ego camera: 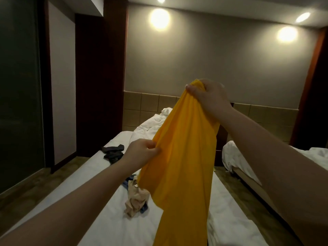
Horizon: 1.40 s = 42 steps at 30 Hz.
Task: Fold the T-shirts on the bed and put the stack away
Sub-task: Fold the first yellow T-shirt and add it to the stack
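I hold the yellow T-shirt [182, 157] up over the bed [110, 215]: right hand [207, 98] grips its top, left hand [142, 153] pinches an edge. Next I should spread it flat for folding.

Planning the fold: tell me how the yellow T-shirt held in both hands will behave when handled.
Likely floppy: the yellow T-shirt hangs in soft folds from the right hand and bunches where the left hand pinches it. Probably light, since finger grips alone hold it up.
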Motion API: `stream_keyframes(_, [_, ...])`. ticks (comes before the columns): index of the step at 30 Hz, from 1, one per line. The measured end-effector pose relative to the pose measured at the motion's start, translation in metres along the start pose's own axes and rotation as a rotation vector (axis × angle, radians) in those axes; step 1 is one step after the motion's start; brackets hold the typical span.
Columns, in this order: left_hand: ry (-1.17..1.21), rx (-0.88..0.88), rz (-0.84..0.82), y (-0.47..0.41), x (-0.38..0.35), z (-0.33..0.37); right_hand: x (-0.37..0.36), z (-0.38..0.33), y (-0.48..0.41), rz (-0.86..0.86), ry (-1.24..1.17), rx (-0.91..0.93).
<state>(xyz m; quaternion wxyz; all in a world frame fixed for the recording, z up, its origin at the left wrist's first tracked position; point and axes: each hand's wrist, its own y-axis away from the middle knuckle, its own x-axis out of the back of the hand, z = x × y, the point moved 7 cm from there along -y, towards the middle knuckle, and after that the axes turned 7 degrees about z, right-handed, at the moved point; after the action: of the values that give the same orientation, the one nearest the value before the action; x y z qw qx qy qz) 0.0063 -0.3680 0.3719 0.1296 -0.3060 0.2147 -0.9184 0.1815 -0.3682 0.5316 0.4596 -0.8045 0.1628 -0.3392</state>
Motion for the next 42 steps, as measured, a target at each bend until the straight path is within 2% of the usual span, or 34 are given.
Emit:
stream_keyframes(6, [0.061,0.035,0.04,-0.004,-0.016,-0.013,0.006,0.015,0.006,-0.002,0.025,-0.009])
stream_keyframes(9, [0.113,0.043,0.098,-0.008,-0.008,-0.018,0.008,0.031,0.008,-0.019,0.044,-0.022])
stream_keyframes(13, [0.058,0.007,0.143,-0.021,0.016,-0.022,0.001,0.064,0.015,-0.074,0.043,-0.089])
stream_keyframes(14, [0.037,-0.012,0.15,-0.026,0.023,-0.02,0.001,0.071,0.016,-0.044,0.058,-0.095])
stream_keyframes(18, [-0.049,-0.136,0.235,-0.049,0.055,0.005,0.019,0.076,0.011,0.277,0.073,-0.068])
stream_keyframes(20, [-0.074,-0.192,0.323,-0.061,0.07,0.021,0.019,0.072,0.004,0.309,0.045,-0.069])
stream_keyframes(23, [-0.135,-0.241,0.332,-0.071,0.076,0.027,0.006,0.078,-0.005,0.186,0.033,-0.12])
stream_keyframes(27, [-0.121,-0.261,0.295,-0.069,0.072,0.016,0.003,0.092,-0.001,0.171,-0.076,-0.116])
stream_keyframes(32, [-0.061,-0.145,0.181,-0.066,0.05,-0.005,-0.008,0.097,0.014,0.068,-0.017,-0.12])
stream_keyframes(37, [0.083,-0.101,0.154,-0.058,0.035,-0.008,-0.033,0.092,0.039,-0.129,-0.057,-0.204])
stream_keyframes(42, [0.018,-0.129,-0.07,-0.007,-0.018,0.001,-0.069,0.064,0.1,-0.292,-0.211,-0.286])
